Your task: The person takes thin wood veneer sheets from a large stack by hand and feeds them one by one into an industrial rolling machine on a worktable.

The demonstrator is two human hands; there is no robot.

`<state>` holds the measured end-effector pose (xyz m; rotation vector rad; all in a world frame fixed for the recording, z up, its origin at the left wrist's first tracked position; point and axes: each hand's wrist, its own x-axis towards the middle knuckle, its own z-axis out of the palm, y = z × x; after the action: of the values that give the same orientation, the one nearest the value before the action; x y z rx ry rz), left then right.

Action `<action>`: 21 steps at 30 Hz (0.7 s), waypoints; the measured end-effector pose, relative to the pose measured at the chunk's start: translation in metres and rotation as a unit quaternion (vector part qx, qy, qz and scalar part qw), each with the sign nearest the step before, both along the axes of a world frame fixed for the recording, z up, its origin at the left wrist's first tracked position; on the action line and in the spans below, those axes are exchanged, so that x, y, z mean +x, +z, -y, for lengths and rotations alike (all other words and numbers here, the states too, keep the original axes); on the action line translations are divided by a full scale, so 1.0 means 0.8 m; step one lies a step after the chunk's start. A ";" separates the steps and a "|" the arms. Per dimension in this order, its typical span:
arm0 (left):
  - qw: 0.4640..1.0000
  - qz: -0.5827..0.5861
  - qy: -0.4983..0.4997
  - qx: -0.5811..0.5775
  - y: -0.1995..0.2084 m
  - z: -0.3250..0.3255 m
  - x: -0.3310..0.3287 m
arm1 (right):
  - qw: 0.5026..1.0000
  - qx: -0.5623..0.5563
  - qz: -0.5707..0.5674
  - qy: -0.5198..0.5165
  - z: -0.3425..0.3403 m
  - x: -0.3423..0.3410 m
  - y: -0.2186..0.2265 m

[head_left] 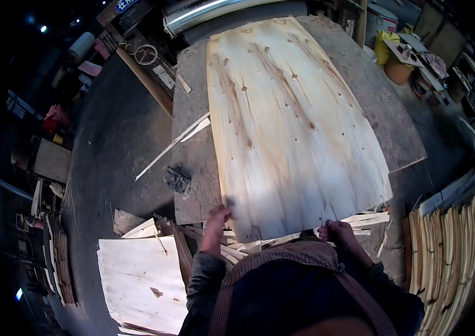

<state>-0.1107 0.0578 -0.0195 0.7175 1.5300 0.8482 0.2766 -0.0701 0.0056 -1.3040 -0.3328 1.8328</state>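
A large pale wood veneer sheet [293, 134], dotted with dark knots and brown streaks, lies over a worn grey table [400, 140] and reaches toward a metal roller at the far end. My left hand [217, 225] is closed on the sheet's left edge, near its close left corner. Along the near edge, right of the middle, my right hand [339, 234] pinches the sheet between thumb and fingers. The sheet's near end extends past the table toward my apron [288, 255].
A shiny metal roller [226, 15] spans the far end. Thin offcut strips [171, 147] stick out left of the table; more scraps lie below the sheet. A veneer stack [142, 283] stands at lower left, upright veneer sheets [456, 257] at right. Buckets and clutter fill the back right.
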 end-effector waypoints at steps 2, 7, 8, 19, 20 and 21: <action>0.992 0.120 -0.018 -0.024 0.015 -0.006 -0.009 | 1.000 -0.008 0.010 -0.011 0.003 0.000 0.000; 0.974 0.225 0.005 0.020 0.105 -0.008 0.012 | 0.999 -0.050 -0.004 0.001 0.002 0.001 -0.011; 0.963 0.260 0.017 0.074 0.121 -0.007 0.019 | 0.996 -0.081 -0.024 0.016 0.000 0.005 -0.011; 0.941 -0.283 -0.015 0.186 0.104 -0.095 -0.005 | 0.983 0.009 -0.181 -0.029 -0.144 -0.010 -0.017; 0.927 -0.317 -0.099 0.176 0.071 -0.100 -0.019 | 0.989 0.052 -0.140 -0.019 -0.177 -0.014 -0.015; 0.928 -0.309 -0.101 0.184 0.009 -0.099 -0.032 | 0.990 0.096 -0.102 -0.010 -0.211 -0.020 -0.012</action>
<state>-0.1363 0.1367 -0.0120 1.5019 1.8178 0.7989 0.2609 0.0984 -0.0042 -0.9774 -0.3745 1.8492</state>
